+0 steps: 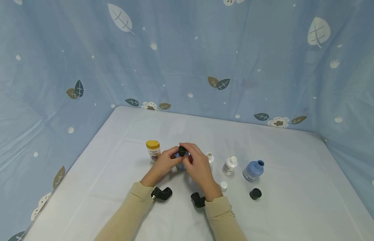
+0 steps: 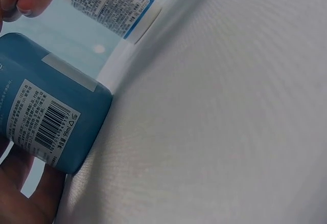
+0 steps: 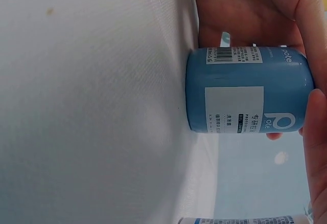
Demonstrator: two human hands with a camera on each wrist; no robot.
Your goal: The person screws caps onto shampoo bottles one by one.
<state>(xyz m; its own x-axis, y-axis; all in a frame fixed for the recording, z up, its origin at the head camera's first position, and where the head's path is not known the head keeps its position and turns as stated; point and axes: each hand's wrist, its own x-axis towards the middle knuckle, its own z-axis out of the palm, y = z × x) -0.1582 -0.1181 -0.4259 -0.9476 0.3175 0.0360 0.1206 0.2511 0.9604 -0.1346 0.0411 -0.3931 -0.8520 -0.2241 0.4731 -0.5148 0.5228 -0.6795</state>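
Observation:
A small blue bottle (image 1: pixel 179 166) with a printed label stands on the white tabletop between both hands. My left hand (image 1: pixel 165 163) grips the bottle's side, its fingers bent around the body. At the top, my right hand (image 1: pixel 199 164) pinches a black cap (image 1: pixel 182 151) with thumb and fingers. The right wrist view shows the blue bottle (image 3: pixel 235 98) upright with its base on the table, though its neck lies outside that view. In the left wrist view, the bottle's barcode label (image 2: pixel 43 121) faces the camera.
Left of the hands stands a white bottle with a yellow cap (image 1: pixel 153 150). To the right are an uncapped white bottle (image 1: pixel 210 158), another white bottle (image 1: pixel 229 166) and an uncapped blue bottle (image 1: pixel 253 170). A white cap (image 1: pixel 223 186) and a black cap (image 1: pixel 255 193) lie nearer the front.

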